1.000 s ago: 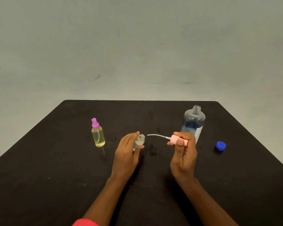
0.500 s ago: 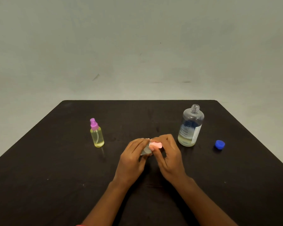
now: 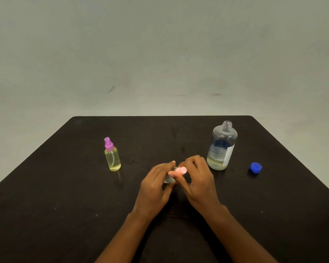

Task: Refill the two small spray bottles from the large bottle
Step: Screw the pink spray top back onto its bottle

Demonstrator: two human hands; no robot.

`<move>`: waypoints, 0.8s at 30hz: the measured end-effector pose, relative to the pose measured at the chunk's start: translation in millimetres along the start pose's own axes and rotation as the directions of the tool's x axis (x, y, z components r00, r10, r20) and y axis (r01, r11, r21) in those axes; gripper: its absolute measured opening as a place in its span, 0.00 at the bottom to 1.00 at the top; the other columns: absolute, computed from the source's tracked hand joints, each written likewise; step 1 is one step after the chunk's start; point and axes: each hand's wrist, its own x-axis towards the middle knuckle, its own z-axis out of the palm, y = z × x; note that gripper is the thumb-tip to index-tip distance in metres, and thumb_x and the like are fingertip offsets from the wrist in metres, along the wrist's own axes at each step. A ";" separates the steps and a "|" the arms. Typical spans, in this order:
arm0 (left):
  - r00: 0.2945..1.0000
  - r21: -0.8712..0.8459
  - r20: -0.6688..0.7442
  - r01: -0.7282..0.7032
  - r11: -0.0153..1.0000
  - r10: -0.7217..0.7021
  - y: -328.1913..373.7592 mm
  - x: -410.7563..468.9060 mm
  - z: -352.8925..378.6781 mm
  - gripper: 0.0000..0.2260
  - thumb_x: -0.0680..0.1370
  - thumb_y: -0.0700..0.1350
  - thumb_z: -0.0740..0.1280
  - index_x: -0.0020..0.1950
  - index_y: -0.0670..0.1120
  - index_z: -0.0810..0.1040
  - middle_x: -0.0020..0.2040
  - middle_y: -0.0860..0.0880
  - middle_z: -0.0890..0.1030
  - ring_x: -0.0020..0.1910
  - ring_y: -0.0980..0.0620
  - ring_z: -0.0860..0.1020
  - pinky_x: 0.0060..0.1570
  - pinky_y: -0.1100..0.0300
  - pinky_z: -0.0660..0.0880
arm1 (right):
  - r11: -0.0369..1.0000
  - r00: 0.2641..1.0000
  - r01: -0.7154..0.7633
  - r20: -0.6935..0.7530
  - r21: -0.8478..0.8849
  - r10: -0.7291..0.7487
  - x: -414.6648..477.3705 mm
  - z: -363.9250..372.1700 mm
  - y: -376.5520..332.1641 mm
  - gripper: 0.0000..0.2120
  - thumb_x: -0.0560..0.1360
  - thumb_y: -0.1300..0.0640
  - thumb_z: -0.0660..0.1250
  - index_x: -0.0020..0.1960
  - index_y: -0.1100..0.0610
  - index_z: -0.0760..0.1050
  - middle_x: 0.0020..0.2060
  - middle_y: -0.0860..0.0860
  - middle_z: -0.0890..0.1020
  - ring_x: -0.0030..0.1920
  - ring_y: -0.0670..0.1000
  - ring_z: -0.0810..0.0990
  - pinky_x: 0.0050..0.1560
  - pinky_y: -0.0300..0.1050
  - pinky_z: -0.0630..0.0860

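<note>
At the table's middle my left hand [image 3: 156, 186] grips a small clear spray bottle [image 3: 169, 179], mostly hidden behind its fingers. My right hand [image 3: 198, 181] pinches the pink spray top [image 3: 180, 170], which sits on that bottle's neck. To the left stands a second small spray bottle [image 3: 112, 156], upright, with a purple top and yellowish liquid. The large clear bottle [image 3: 221, 147] stands uncapped to the right of my hands, with a little liquid at its bottom.
A blue cap [image 3: 255, 167] lies on the black table [image 3: 65, 205] to the right of the large bottle. The table ends at a far edge below a plain grey wall.
My right hand brought the pink spray top with its white tube leftward into the small bottle. Both hands now meet on that bottle.
</note>
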 end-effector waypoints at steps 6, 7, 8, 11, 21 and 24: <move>0.992 -0.085 -0.022 0.121 0.989 -0.124 4.5 -0.6 -2.1 0.24 0.74 0.49 0.67 0.69 0.49 0.67 0.60 0.53 0.77 0.59 0.63 0.75 0.59 0.70 0.70 | 0.920 0.996 -0.069 0.081 0.386 0.040 -0.7 -7.2 -8.4 0.24 0.76 0.51 0.65 0.69 0.60 0.68 0.65 0.51 0.75 0.66 0.49 0.73 0.66 0.41 0.68; 0.991 -0.089 -0.026 0.129 0.988 -0.132 3.9 -0.8 -2.3 0.25 0.74 0.49 0.67 0.70 0.49 0.67 0.60 0.54 0.77 0.60 0.63 0.74 0.59 0.70 0.70 | 0.902 0.996 -0.059 0.083 0.429 0.026 -0.8 -7.1 -9.1 0.24 0.76 0.56 0.65 0.70 0.60 0.67 0.66 0.52 0.74 0.67 0.50 0.72 0.67 0.42 0.68; 0.990 -0.094 -0.035 0.134 0.987 -0.138 3.1 -0.7 -2.1 0.25 0.73 0.50 0.68 0.69 0.48 0.68 0.61 0.54 0.76 0.60 0.63 0.74 0.59 0.69 0.71 | 0.889 0.996 -0.052 0.082 0.455 0.017 -1.0 -6.7 -9.2 0.24 0.75 0.60 0.65 0.70 0.60 0.66 0.66 0.53 0.75 0.67 0.51 0.73 0.66 0.43 0.69; 0.989 -0.089 -0.049 0.135 0.987 -0.139 0.0 -1.7 -1.2 0.24 0.73 0.48 0.69 0.68 0.44 0.71 0.63 0.52 0.77 0.61 0.60 0.75 0.59 0.63 0.73 | 0.886 0.998 -0.047 0.060 0.460 0.021 -2.0 -4.3 -7.3 0.21 0.75 0.66 0.65 0.67 0.62 0.70 0.61 0.53 0.78 0.62 0.50 0.77 0.61 0.44 0.74; 0.990 -0.088 -0.024 0.133 0.987 -0.136 3.0 -0.8 -1.1 0.23 0.73 0.49 0.67 0.68 0.50 0.68 0.59 0.52 0.78 0.58 0.62 0.75 0.58 0.69 0.71 | 0.861 0.977 -0.215 0.119 0.460 0.179 -1.5 -4.8 -9.1 0.30 0.71 0.50 0.71 0.70 0.51 0.66 0.57 0.47 0.77 0.60 0.49 0.76 0.61 0.39 0.71; 0.987 -0.101 -0.040 0.149 0.984 -0.154 1.2 -1.3 -0.4 0.23 0.73 0.50 0.68 0.67 0.49 0.70 0.60 0.57 0.77 0.59 0.62 0.76 0.58 0.67 0.72 | 0.845 0.983 -0.177 0.137 0.504 0.124 -0.9 -8.1 -9.4 0.29 0.74 0.60 0.66 0.73 0.61 0.63 0.67 0.43 0.73 0.69 0.48 0.71 0.68 0.42 0.67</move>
